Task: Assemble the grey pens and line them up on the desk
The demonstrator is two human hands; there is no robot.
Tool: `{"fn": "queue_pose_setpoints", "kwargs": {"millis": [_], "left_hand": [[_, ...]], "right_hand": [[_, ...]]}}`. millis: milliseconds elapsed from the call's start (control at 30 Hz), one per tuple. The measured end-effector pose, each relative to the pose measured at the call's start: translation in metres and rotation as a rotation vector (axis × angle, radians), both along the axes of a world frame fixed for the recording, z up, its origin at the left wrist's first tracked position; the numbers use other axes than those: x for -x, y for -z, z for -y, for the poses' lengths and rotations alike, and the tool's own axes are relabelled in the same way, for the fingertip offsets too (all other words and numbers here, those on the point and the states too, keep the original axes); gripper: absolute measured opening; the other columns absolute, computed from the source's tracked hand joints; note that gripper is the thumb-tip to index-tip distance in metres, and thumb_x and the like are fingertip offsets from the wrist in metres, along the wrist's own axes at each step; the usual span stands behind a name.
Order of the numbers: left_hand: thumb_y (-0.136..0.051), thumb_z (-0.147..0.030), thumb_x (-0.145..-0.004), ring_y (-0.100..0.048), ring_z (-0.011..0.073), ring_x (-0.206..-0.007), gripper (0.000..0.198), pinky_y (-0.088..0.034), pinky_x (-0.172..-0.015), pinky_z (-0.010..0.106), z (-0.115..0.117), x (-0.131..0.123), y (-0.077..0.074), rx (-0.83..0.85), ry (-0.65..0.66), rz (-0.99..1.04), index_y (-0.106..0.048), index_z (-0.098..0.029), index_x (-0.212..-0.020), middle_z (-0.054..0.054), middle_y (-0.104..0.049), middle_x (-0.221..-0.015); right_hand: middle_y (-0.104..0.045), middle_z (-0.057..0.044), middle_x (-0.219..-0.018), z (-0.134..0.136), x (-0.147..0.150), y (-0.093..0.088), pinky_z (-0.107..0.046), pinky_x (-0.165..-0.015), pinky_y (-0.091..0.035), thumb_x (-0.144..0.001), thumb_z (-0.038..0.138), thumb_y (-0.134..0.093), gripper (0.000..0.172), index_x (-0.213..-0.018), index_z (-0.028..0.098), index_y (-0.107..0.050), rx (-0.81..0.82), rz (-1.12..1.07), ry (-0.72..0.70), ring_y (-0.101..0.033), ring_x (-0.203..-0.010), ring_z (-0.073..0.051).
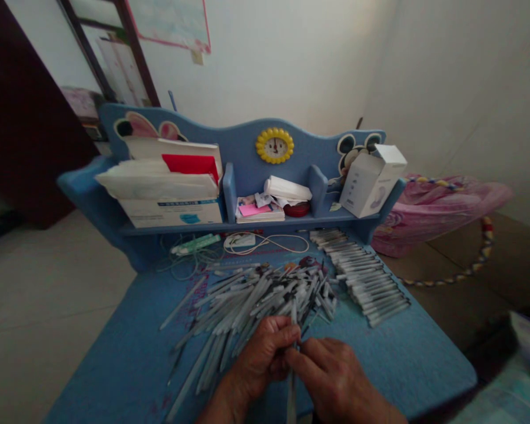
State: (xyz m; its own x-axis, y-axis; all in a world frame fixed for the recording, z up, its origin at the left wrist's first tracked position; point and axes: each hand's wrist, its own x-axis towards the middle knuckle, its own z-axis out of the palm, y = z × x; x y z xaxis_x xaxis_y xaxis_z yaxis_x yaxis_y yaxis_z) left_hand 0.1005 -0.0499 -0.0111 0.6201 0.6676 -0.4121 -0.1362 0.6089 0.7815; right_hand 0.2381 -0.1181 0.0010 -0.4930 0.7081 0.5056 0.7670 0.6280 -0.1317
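Observation:
My left hand (262,348) is closed, its thumb and fingers pinching a slim translucent pen (294,310) that points away from me. Just below, my right hand (331,377) is also closed, with thumb and forefinger on the pen's nearer part. The fingers hide the pen's middle, so I cannot tell whether it is one piece or two being joined. Beyond my hands lies a loose pile of whitish pen barrels and parts (247,301), some with dark ends. To the right, several pens (365,281) lie side by side in a neat slanting row.
A blue desk (415,353) carries a shelf (181,228) along its back. On the shelf are a mask box (172,212), papers, a white roll (288,188) and a white carton (366,185). A green-and-white power strip (196,244) and looped white cable (265,242) lie underneath.

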Motion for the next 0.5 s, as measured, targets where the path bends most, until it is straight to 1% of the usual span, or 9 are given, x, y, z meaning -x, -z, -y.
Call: {"fn": "queue_pose_setpoints", "kwargs": {"millis": [67,133,233,300,333,367,400,467,500], "left_hand": [[-0.074,-0.042,-0.057,-0.025,0.0027,-0.027,0.035,-0.017,-0.028,0.015,0.0,0.0,0.0,0.002,0.001,-0.019,-0.051,-0.017,-0.06,-0.011,-0.034,-0.035],[-0.071,-0.047,-0.059,-0.025,0.0028,-0.028,0.036,-0.017,-0.029,0.015,-0.001,0.0,0.0,-0.008,-0.004,0.001,-0.053,-0.016,-0.061,-0.01,-0.035,-0.034],[-0.063,-0.053,-0.066,-0.024,0.0033,-0.027,0.039,-0.018,-0.029,0.016,-0.002,-0.001,-0.002,-0.046,-0.035,0.039,-0.06,-0.014,-0.068,-0.008,-0.039,-0.033],[-0.062,-0.05,-0.069,-0.022,0.0031,-0.026,0.036,-0.017,-0.029,0.017,-0.003,-0.001,-0.004,-0.061,-0.039,0.042,-0.062,-0.014,-0.072,-0.006,-0.043,-0.034],[-0.062,-0.048,-0.069,-0.02,0.0028,-0.026,0.035,-0.017,-0.029,0.017,-0.003,-0.001,-0.005,-0.06,-0.03,0.045,-0.062,-0.014,-0.072,-0.006,-0.044,-0.034],[-0.063,-0.046,-0.069,-0.019,0.0024,-0.026,0.033,-0.017,-0.03,0.017,-0.003,-0.001,-0.005,-0.053,-0.016,0.047,-0.062,-0.014,-0.072,-0.006,-0.045,-0.034],[-0.063,-0.045,-0.069,-0.019,0.0021,-0.026,0.031,-0.016,-0.03,0.017,-0.003,-0.001,-0.006,-0.044,-0.009,0.047,-0.062,-0.014,-0.071,-0.005,-0.046,-0.034],[-0.064,-0.043,-0.069,-0.019,0.0018,-0.026,0.03,-0.016,-0.03,0.017,-0.002,-0.001,-0.004,-0.028,-0.016,0.037,-0.061,-0.014,-0.069,-0.005,-0.047,-0.035],[-0.064,-0.043,-0.069,-0.019,0.0016,-0.026,0.03,-0.015,-0.031,0.016,-0.001,-0.002,-0.003,-0.025,-0.025,0.028,-0.061,-0.014,-0.069,-0.005,-0.047,-0.036]], "right_hand": [[-0.057,-0.002,-0.065,-0.001,0.001,-0.002,-0.028,-0.049,-0.037,-0.088,0.013,-0.036,0.024,-0.102,0.016,-0.056,-0.024,0.035,-0.022,-0.052,-0.055,-0.016],[-0.057,-0.001,-0.065,-0.002,-0.003,-0.006,-0.028,-0.049,-0.037,-0.089,0.012,-0.035,0.023,-0.101,0.015,-0.055,-0.026,0.057,-0.049,-0.051,-0.054,-0.016],[-0.058,-0.001,-0.065,-0.01,-0.024,-0.014,-0.026,-0.054,-0.039,-0.09,0.011,-0.035,0.022,-0.099,0.015,-0.054,-0.061,0.08,-0.004,-0.052,-0.057,-0.014],[-0.06,-0.002,-0.067,-0.027,-0.049,-0.02,-0.025,-0.057,-0.04,-0.09,0.01,-0.034,0.024,-0.101,0.015,-0.055,-0.101,0.138,0.105,-0.055,-0.059,-0.014],[-0.06,-0.003,-0.067,-0.04,-0.063,-0.024,-0.024,-0.057,-0.04,-0.089,0.01,-0.034,0.025,-0.101,0.015,-0.056,-0.109,0.188,0.199,-0.056,-0.059,-0.014],[-0.062,-0.004,-0.069,-0.054,-0.078,-0.028,-0.023,-0.056,-0.04,-0.088,0.01,-0.036,0.024,-0.1,0.015,-0.057,-0.059,0.267,0.307,-0.057,-0.059,-0.014],[-0.064,-0.006,-0.073,-0.071,-0.093,-0.031,-0.023,-0.056,-0.04,-0.087,0.01,-0.037,0.025,-0.1,0.015,-0.057,0.029,0.351,0.442,-0.06,-0.062,-0.014],[-0.066,-0.009,-0.09,-0.107,-0.12,-0.038,-0.023,-0.057,-0.042,-0.087,0.009,-0.036,0.026,-0.101,0.016,-0.057,0.29,0.538,0.666,-0.064,-0.073,-0.017],[-0.067,-0.011,-0.091,-0.125,-0.13,-0.04,-0.023,-0.058,-0.043,-0.086,0.007,-0.037,0.026,-0.101,0.015,-0.057,0.334,0.565,0.696,-0.065,-0.076,-0.018]]}}
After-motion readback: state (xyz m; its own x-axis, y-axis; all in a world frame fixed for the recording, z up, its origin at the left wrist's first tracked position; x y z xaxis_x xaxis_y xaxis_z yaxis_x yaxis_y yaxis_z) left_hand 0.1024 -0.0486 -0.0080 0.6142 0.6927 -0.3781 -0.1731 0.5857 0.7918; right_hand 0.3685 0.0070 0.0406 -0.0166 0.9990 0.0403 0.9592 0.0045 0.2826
